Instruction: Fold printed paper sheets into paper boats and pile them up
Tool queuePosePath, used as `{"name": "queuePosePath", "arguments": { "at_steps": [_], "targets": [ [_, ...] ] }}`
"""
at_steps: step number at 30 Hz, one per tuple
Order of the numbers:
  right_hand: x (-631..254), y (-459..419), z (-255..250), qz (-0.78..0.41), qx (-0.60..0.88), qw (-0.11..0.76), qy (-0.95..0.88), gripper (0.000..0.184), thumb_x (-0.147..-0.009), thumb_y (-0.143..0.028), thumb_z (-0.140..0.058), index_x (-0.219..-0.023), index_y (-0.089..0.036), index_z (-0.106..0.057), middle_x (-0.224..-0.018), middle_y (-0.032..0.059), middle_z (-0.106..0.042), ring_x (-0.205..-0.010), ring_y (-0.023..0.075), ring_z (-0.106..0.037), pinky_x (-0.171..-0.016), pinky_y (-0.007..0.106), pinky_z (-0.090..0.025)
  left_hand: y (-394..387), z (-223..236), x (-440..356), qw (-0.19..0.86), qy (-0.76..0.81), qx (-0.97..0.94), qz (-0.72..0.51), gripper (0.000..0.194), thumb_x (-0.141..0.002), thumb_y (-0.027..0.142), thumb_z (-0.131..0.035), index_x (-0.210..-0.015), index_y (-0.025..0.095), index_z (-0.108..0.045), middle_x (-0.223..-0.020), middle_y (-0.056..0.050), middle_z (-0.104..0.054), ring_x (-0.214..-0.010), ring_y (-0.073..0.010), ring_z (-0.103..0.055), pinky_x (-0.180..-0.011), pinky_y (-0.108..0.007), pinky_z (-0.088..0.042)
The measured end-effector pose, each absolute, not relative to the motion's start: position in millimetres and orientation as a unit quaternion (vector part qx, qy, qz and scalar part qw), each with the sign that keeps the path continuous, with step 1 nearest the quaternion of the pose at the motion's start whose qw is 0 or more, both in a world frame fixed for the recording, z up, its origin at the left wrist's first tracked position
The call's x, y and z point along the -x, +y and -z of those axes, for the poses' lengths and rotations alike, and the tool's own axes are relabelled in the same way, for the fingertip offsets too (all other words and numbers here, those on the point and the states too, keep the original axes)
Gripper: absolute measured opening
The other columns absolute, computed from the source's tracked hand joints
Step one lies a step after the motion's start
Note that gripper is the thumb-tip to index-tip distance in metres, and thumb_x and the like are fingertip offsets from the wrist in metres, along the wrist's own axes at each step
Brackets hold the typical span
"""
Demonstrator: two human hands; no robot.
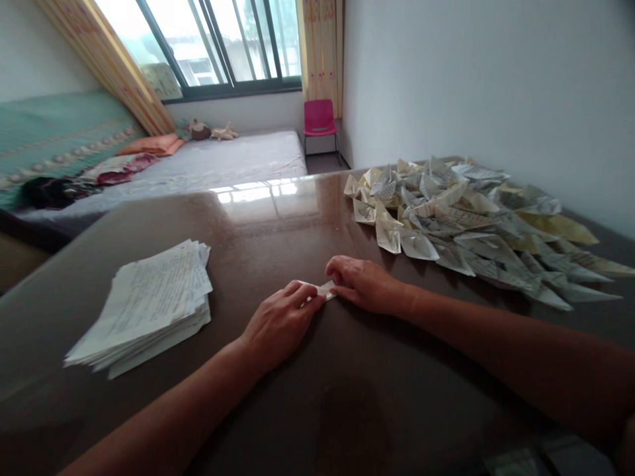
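A small folded piece of white paper (326, 289) is held between my two hands, just over the dark tabletop. My left hand (280, 320) pinches its left end between thumb and fingers. On the other end, my right hand (364, 284) is closed with thumb and curled fingers. Most of the paper is hidden behind the fingers, so its full shape does not show. To the left lies a stack of written paper sheets (149, 297), slightly fanned. A large heap of folded paper boats (461, 211) spreads over the right side of the table.
The glossy brown table (238, 251) fills the foreground, with a white wall (471, 79) along its right. Beyond it are a bed (258, 149) with pillows and clothes, a pink chair (320, 119) and a window (223, 46). Pale papers (570, 456) show dimly at the bottom right.
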State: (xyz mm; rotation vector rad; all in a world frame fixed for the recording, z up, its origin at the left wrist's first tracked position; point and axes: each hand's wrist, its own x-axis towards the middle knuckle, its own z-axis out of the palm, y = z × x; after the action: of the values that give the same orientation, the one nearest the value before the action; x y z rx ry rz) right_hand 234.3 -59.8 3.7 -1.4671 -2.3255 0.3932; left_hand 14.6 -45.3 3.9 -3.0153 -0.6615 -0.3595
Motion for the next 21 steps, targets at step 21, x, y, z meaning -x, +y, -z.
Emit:
{"name": "queuePosePath", "arguments": {
  "at_steps": [21],
  "targets": [
    [-223, -84, -21, 0.056, 0.489, 0.008, -0.870, 0.018, -0.093, -0.026, -0.050, -0.088, -0.017, -0.065, -0.091, 0.0087, -0.063, -0.082, 0.0202, -0.059, -0.060, 0.028, -0.039, -31, 4, -14, 0.040, -0.301, 0.941, 0.153, 0.034, -0.094, 0.027, -0.047, -0.126, 0.018, -0.054, -0.122, -0.010, -0.059, -0.114, -0.0249, -0.048, -0.093, -0.041, -0.046]
  ]
}}
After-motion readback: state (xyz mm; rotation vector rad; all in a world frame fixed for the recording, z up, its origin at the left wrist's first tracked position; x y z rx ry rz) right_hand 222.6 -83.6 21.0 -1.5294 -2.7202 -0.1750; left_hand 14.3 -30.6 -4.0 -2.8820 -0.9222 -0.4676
